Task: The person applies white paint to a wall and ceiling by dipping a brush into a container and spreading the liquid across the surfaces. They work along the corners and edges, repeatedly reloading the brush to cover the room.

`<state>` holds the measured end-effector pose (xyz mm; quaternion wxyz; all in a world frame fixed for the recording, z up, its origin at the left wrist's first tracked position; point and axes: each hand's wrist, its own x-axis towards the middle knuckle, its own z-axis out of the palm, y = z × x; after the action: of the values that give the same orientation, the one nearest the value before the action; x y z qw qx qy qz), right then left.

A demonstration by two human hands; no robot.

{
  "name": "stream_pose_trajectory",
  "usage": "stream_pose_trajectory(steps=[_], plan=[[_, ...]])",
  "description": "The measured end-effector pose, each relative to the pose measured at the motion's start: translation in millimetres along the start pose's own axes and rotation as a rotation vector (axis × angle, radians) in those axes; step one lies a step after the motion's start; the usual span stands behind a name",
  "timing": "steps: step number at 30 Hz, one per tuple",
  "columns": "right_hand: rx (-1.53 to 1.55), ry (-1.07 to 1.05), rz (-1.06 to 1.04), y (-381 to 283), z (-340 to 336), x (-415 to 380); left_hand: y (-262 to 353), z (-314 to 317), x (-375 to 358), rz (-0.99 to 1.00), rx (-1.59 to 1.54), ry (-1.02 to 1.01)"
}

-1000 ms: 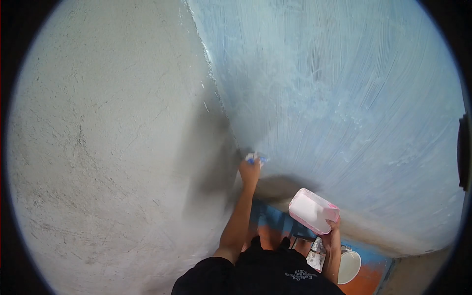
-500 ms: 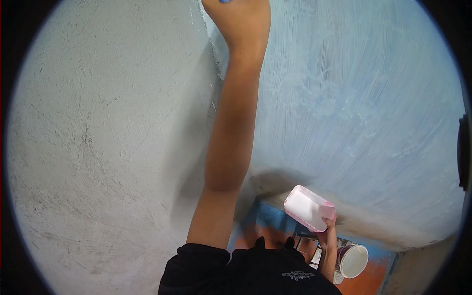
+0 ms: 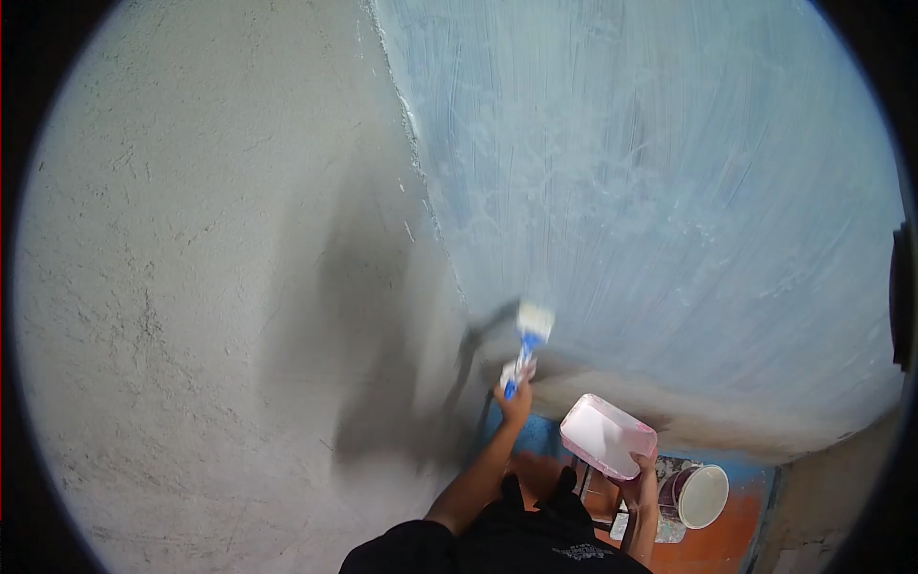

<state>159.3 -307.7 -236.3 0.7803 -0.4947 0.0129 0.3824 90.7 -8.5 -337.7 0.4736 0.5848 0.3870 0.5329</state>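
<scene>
My left hand (image 3: 516, 394) is closed around the blue and white handle of a paintbrush (image 3: 533, 330). Its pale, slightly blurred bristles point up at the lower part of the blue wall (image 3: 650, 191), near the corner. White streaks run over this wall. Down to the right, my right hand (image 3: 643, 471) grips one end of a pink rectangular tub (image 3: 585, 459) with white paint inside, held slightly tilted.
A rough grey wall (image 3: 172, 239) fills the left side and meets the blue wall along a ragged corner line. Below the tub, a white-topped bucket (image 3: 704, 497) stands by the orange floor (image 3: 722, 545). A dark object (image 3: 901, 297) sits at the right edge.
My left hand has come down from the top of the view to low on the blue wall, bringing the paintbrush into sight. The tub in my right hand has shifted slightly lower.
</scene>
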Motion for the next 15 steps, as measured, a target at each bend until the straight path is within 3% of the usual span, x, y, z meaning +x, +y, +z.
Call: stream_pose_trajectory(steps=[2,5,6,9,10,12,15], plan=[[0.014,-0.025,-0.008,6.5,-0.9,10.5,-38.8,-14.5,-17.0,-0.046,-0.376,-0.016],[-0.021,-0.030,0.008,-0.3,4.4,6.1,-105.2,-39.9,-23.4,-0.270,-0.064,-0.008],[-0.033,-0.030,0.004,-2.4,8.2,5.8,-114.8,-42.1,-11.4,-0.235,0.112,0.017],[-0.035,-0.071,-0.043,8.0,8.6,16.4,-63.8,-37.5,52.1,-0.181,0.250,0.032],[-0.033,-0.089,-0.062,10.0,8.4,20.4,-40.7,-28.6,72.7,-0.129,0.093,0.084],[-0.034,-0.083,-0.060,6.9,18.2,18.0,-38.1,-16.5,119.3,-0.019,0.239,0.029],[0.007,-0.060,-0.049,4.1,25.5,8.2,90.3,-9.7,155.5,0.101,0.427,-0.132]])
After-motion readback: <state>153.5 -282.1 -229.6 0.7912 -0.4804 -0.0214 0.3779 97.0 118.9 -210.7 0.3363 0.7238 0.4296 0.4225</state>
